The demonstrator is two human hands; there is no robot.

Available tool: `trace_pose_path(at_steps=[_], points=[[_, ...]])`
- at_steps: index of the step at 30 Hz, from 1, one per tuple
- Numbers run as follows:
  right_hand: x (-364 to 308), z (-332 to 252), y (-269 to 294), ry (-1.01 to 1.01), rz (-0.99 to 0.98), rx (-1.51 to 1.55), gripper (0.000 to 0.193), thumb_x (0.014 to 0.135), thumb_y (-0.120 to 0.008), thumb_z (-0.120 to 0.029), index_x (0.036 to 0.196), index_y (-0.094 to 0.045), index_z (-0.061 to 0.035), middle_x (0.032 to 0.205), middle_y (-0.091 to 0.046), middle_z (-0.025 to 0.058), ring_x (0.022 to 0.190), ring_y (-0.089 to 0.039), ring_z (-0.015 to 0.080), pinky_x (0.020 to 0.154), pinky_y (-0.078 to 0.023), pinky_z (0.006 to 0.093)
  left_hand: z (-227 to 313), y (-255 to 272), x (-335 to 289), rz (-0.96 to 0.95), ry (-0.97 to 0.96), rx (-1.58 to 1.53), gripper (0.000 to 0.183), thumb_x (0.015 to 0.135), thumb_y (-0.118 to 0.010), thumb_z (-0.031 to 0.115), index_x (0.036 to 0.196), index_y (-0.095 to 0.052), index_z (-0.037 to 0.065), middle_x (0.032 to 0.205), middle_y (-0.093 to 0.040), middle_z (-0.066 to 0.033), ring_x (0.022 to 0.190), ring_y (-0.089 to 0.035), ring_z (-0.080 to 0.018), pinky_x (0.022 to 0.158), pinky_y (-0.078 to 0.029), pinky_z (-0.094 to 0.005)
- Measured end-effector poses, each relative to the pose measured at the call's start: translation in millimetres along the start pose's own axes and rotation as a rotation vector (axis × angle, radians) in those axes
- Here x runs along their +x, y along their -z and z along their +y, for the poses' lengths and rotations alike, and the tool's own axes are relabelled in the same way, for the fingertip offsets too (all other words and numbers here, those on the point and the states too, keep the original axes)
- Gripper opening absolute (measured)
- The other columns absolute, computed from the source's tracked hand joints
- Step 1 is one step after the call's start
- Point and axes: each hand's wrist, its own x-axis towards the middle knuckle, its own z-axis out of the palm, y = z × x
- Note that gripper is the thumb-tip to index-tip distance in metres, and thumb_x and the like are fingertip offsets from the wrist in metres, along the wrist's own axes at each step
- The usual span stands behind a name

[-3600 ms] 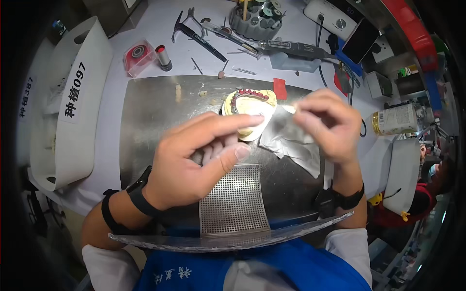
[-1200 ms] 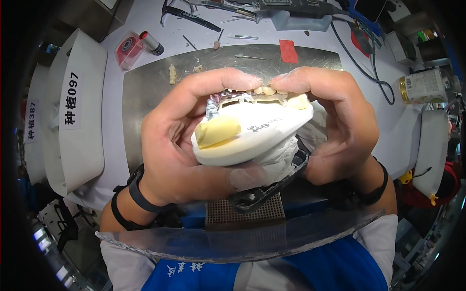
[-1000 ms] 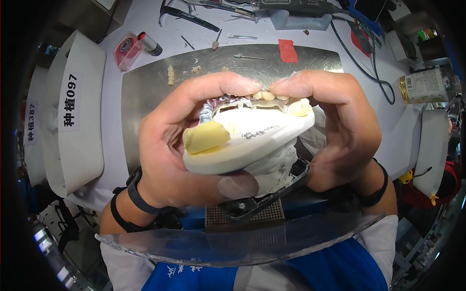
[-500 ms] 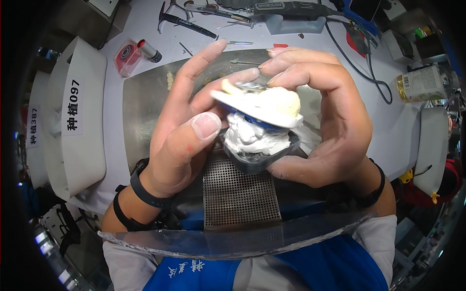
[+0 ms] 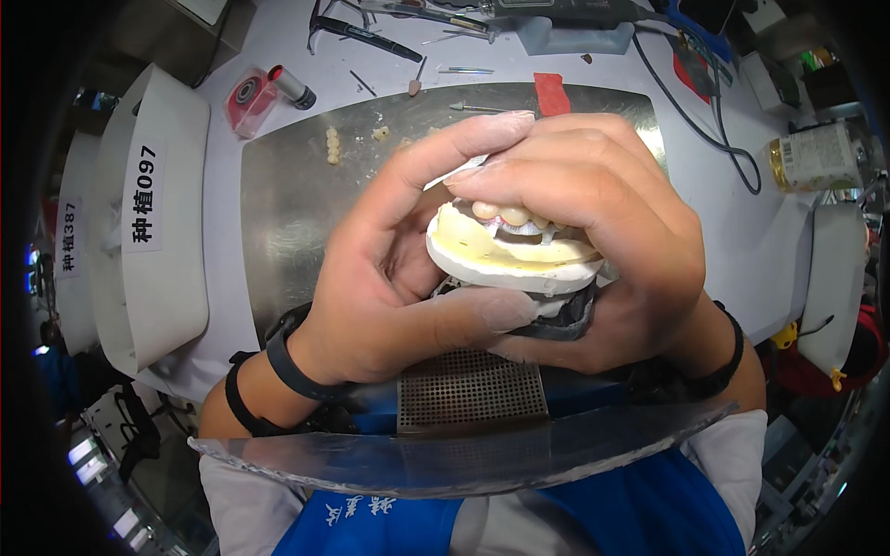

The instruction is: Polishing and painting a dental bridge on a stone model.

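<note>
Between my two hands is a plaster dental model [image 5: 514, 269], cream on top with a white rim, on a dark base. A row of tooth-coloured crowns on a metal frame [image 5: 519, 222] sits on its far side. My left hand [image 5: 399, 269] is wrapped round the model's left side, its thumb against the front near the base. My right hand [image 5: 621, 232] closes over the right side, fingers across the far teeth and thumb under the base. The fingertips of both hands meet above the model and hide its back part.
Below lies a metal tray [image 5: 287, 185] with a loose tooth bridge [image 5: 333, 146] and a red strip [image 5: 552, 94]. Farther back are a black-handled hammer [image 5: 366, 37], small burs and a handpiece [image 5: 565, 11] on its stand. White bins [image 5: 167, 278] stand left; a bottle [image 5: 816, 157] stands right. A transparent shield [image 5: 464, 463] crosses nearest me.
The model has turned so its teeth show toward me. My left hand, spread beside it before, has closed round it, and my right fingers have come over the top.
</note>
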Motion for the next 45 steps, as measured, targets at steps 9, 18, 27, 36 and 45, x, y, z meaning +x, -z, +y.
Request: trace_pose_path(at_steps=[9,18,27,36,45], points=[[0,-4,4,-0.021,-0.02,-0.016,0.054,0.059,-0.085,-0.018,0.105,-0.064,-0.0005,0.095,-0.069,0.0099,0.083,-0.065,0.0279,0.075,-0.049,0.0351,0,-1,-1,-0.024,0.041,-0.006,0.113,0.07,-0.086,0.045,0.149,-0.022,-0.004,0.142,-0.045,-0.0182,0.128,-0.049,-0.024,0.106,-0.04,-0.0373],[-3,-1,-2,-0.014,0.064,-0.009,0.055,0.057,-0.088,-0.018,0.103,-0.064,0.0005,0.092,-0.068,0.0102,0.082,-0.065,0.0273,0.073,-0.049,0.035,5,-6,1,0.035,0.031,0.038,0.12,0.068,-0.073,0.071,0.147,-0.025,-0.006,0.141,-0.045,-0.0194,0.128,-0.049,-0.0257,0.107,-0.04,-0.0373],[-2,-1,-12,0.017,0.11,0.086,0.051,0.053,-0.081,-0.01,0.101,-0.065,-0.0022,0.086,-0.065,0.0096,0.074,-0.061,0.0283,0.066,-0.049,0.0344,12,-5,0,0.039,0.164,0.127,0.137,0.056,-0.07,0.082,0.149,-0.021,-0.006,0.144,-0.045,-0.0177,0.129,-0.049,-0.0239,0.107,-0.04,-0.0372],[-1,2,-14,0.035,0.162,0.076,0.049,0.055,-0.082,-0.013,0.1,-0.065,-0.0013,0.087,-0.066,0.0109,0.073,-0.063,0.029,0.067,-0.05,0.0354,11,-4,-1,0.002,0.12,0.076,0.129,0.065,-0.07,0.075,0.152,-0.014,-0.002,0.146,-0.042,-0.018,0.13,-0.047,-0.0263,0.108,-0.039,-0.0392],[-3,-5,0,-0.107,0.047,-0.11,0.061,0.049,-0.091,-0.022,0.101,-0.066,-0.0015,0.096,-0.067,0.0102,0.085,-0.063,0.0302,0.078,-0.05,0.0388,-2,7,-2,-0.026,-0.002,0.08,0.101,0.081,-0.073,0.047,0.151,-0.017,0.001,0.145,-0.04,-0.0197,0.132,-0.045,-0.0293,0.109,-0.038,-0.0424]])
